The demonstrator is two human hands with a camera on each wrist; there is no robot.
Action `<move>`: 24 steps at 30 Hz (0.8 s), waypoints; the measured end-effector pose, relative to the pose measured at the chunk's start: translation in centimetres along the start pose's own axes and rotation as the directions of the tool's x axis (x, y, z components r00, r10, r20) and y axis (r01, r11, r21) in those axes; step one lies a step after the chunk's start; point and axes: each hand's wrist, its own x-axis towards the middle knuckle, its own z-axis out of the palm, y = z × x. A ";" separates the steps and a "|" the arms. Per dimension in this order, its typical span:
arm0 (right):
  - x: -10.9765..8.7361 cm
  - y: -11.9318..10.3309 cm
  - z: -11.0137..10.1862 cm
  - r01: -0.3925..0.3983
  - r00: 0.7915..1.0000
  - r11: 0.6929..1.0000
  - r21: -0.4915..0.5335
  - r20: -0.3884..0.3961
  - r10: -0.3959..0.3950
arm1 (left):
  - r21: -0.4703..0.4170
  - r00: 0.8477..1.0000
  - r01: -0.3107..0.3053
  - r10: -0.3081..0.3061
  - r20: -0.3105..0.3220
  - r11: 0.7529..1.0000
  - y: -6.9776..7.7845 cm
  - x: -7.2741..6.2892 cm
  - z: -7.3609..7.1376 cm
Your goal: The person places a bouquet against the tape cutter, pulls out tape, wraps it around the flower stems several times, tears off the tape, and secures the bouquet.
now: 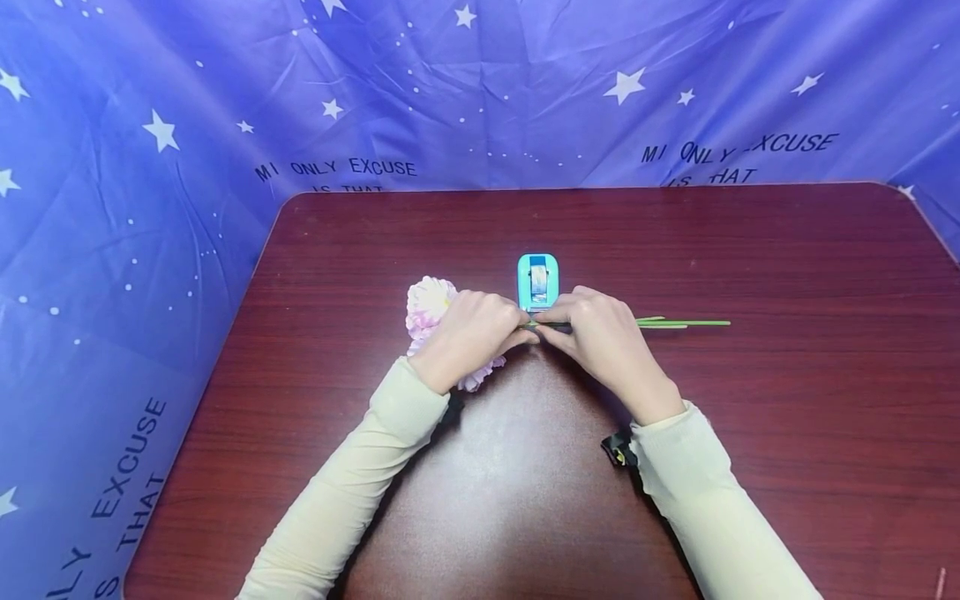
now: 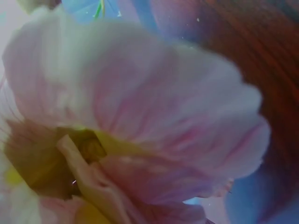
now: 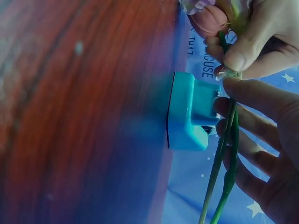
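Pink flowers [image 1: 431, 302] showed past my left hand [image 1: 476, 329], its thumb and finger pinching their stems [image 1: 686, 323]. A clear scrap [image 3: 228, 73], probably tape, sat there, its wrapping seemingly unfinished. The blue dispenser [image 1: 553, 287] stood just beyond. My right hand [image 1: 606, 343] pinched the already gathered stems, their ends trailing rightward.

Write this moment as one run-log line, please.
left grip: pinching flower stems | right grip: holding same stems | tape dispenser: on table | pink blooms: partly behind left grip

Pale pink flowers [image 1: 430, 304] leftward; green stems [image 1: 697, 322] sideways, bunched, pinched in both hands [image 1: 480, 323] [image 1: 602, 333]
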 end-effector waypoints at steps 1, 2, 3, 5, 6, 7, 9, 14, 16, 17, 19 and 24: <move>0.0 0.0 0.0 -0.001 1.000 1.000 0.000 0.001 0.001 | 0.000 1.000 0.002 -0.002 -0.005 1.000 0.0 0.0 0.0; 0.0 0.0 0.0 -0.003 1.000 1.000 0.000 0.003 0.003 | 0.002 1.000 0.006 -0.006 -0.008 1.000 0.0 0.0 0.1; 0.0 0.0 0.0 -0.004 1.000 1.000 0.000 0.004 0.004 | 0.001 1.000 0.008 -0.008 -0.010 1.000 0.0 0.0 0.1; 0.0 0.0 0.0 -0.008 1.000 1.000 -0.001 0.007 0.008 | 0.000 1.000 0.012 -0.012 -0.008 1.000 0.0 0.1 0.1; 0.0 0.0 0.0 -0.009 1.000 1.000 -0.002 0.007 0.009 | 0.000 1.000 0.015 -0.015 -0.005 1.000 0.1 0.1 0.1; 0.0 0.0 0.0 -0.012 1.000 1.000 -0.002 0.008 0.012 | -0.002 1.000 0.017 -0.017 -0.003 1.000 0.1 0.1 0.1; 0.0 0.0 0.1 -0.017 1.000 1.000 -0.004 0.010 0.017 | -0.001 1.000 0.015 -0.015 -0.003 1.000 0.1 0.1 0.2; 0.1 0.0 0.1 -0.056 0.998 0.998 0.006 0.023 0.056 | 0.022 0.999 0.008 -0.007 -0.036 1.000 0.2 0.2 0.3; 0.1 -0.1 0.1 -0.081 0.996 0.997 0.012 0.030 0.081 | 0.032 0.998 0.007 -0.006 -0.055 0.999 0.3 0.2 0.4; 0.1 -0.1 0.1 -0.094 0.995 0.995 0.016 0.033 0.094 | 0.037 0.998 0.007 -0.005 -0.066 0.999 0.3 0.2 0.5; 0.0 -0.1 0.1 -0.117 0.993 0.993 0.019 0.036 0.117 | 0.046 0.996 0.004 0.000 -0.088 0.999 0.4 0.1 0.6; 0.0 -0.2 0.0 -0.170 0.983 0.985 0.016 0.067 0.169 | 0.078 0.989 0.004 0.007 -0.144 0.997 0.4 0.0 0.8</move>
